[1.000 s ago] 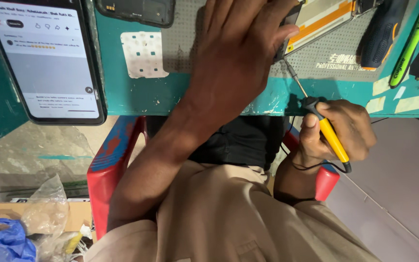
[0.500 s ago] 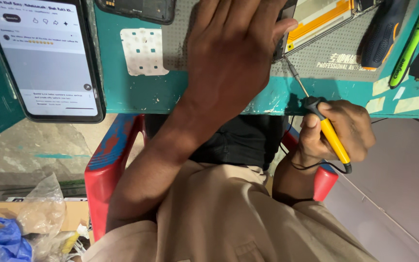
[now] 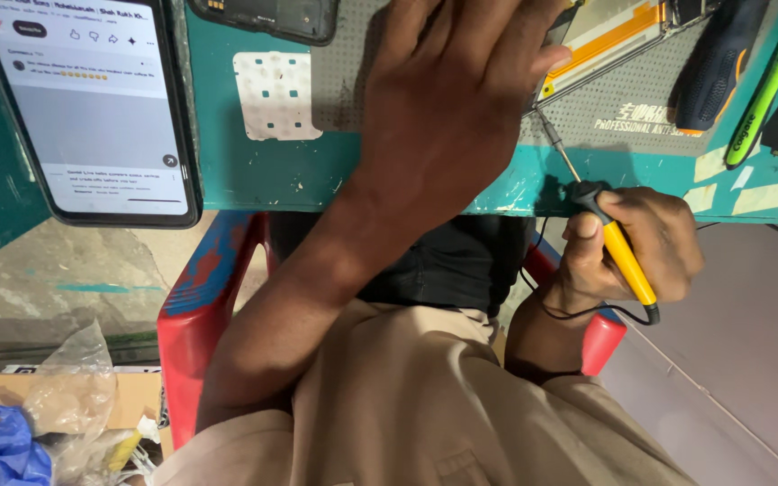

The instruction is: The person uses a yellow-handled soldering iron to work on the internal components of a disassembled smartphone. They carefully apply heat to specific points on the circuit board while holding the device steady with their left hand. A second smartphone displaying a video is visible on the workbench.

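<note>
I see my right hand gripping a yellow iron, tip touching the mat near the opened phone. My left hand lies flat, fingers spread, covering part of that phone. A clear bag on the floor holds something I can't make out. Since earlier, the left hand has slid slightly right; the iron stays put.

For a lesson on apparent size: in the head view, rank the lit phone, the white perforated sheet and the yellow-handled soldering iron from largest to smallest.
1. Phone
2. Soldering iron, long but thin
3. White sheet; close to the iron, so that order is unsure.
</note>
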